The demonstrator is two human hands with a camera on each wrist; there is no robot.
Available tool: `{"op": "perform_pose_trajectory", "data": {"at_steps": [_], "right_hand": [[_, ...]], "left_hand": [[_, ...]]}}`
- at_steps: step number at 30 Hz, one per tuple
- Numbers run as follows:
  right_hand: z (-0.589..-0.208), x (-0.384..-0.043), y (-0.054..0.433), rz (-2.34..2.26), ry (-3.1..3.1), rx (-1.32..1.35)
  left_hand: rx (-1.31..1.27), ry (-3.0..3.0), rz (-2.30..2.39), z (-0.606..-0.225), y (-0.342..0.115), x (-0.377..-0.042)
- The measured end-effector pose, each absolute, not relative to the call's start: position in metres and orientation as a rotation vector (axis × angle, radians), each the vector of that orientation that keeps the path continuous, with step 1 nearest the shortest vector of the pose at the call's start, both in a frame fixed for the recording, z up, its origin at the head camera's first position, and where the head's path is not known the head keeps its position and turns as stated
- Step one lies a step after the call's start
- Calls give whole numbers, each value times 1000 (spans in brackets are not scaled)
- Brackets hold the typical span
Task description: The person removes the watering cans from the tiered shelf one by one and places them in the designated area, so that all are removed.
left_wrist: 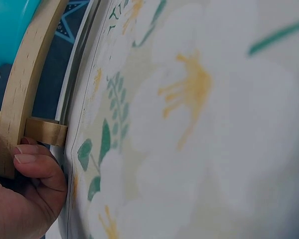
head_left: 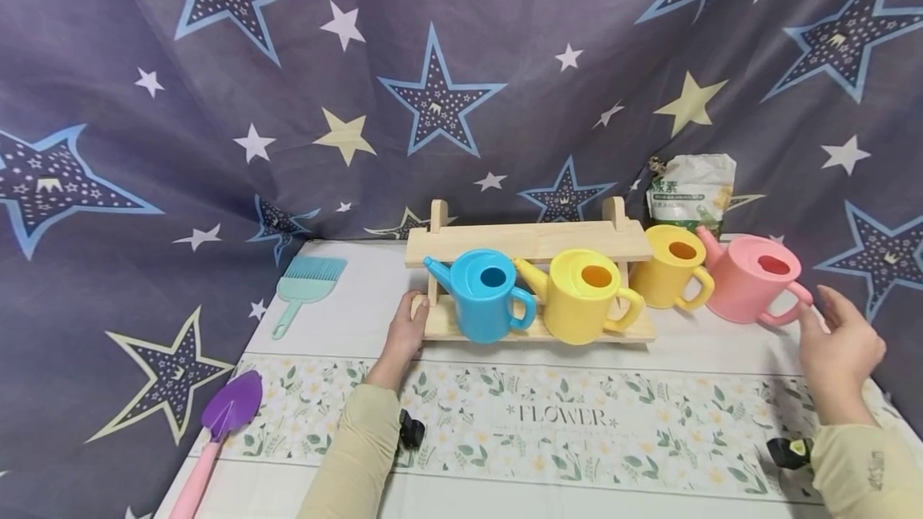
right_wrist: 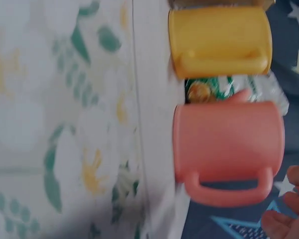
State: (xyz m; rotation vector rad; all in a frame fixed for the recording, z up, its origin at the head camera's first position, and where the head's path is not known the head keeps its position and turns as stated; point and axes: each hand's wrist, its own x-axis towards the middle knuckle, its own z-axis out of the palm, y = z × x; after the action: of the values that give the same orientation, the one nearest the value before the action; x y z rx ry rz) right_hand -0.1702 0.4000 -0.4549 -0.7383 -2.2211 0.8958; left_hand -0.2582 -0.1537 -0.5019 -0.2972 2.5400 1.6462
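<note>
My left hand (head_left: 406,332) grips the left end of a two-tier wooden shelf (head_left: 534,243) at its lower board. In the left wrist view the fingers (left_wrist: 40,167) curl around the wood. On that lower board stand a blue watering can (head_left: 483,307) and a bright yellow watering can (head_left: 580,307), spouts to the left. A darker yellow watering can (head_left: 659,267) and a pink watering can (head_left: 750,279) stand on the table right of the shelf. Beside the pink can's handle is my right hand (head_left: 840,343), fingers loosely bent, holding nothing; the right wrist view shows a gap between them.
A white bag (head_left: 692,191) with green print stands behind the right-hand cans. Toward the left lie a teal hand brush (head_left: 306,287) and a purple trowel (head_left: 232,405) with a pink handle. A floral runner (head_left: 562,431) crosses the table; a star-patterned curtain (head_left: 519,126) hangs behind.
</note>
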Motion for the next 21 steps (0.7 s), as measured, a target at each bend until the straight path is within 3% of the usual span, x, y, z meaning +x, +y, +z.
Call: {"op": "perform_pose_trajectory", "data": {"at_steps": [21], "right_hand": [[-438, -150, 312, 1162, -2263, -301]], "left_hand": [[-280, 2538, 1678, -503, -154, -260]]}}
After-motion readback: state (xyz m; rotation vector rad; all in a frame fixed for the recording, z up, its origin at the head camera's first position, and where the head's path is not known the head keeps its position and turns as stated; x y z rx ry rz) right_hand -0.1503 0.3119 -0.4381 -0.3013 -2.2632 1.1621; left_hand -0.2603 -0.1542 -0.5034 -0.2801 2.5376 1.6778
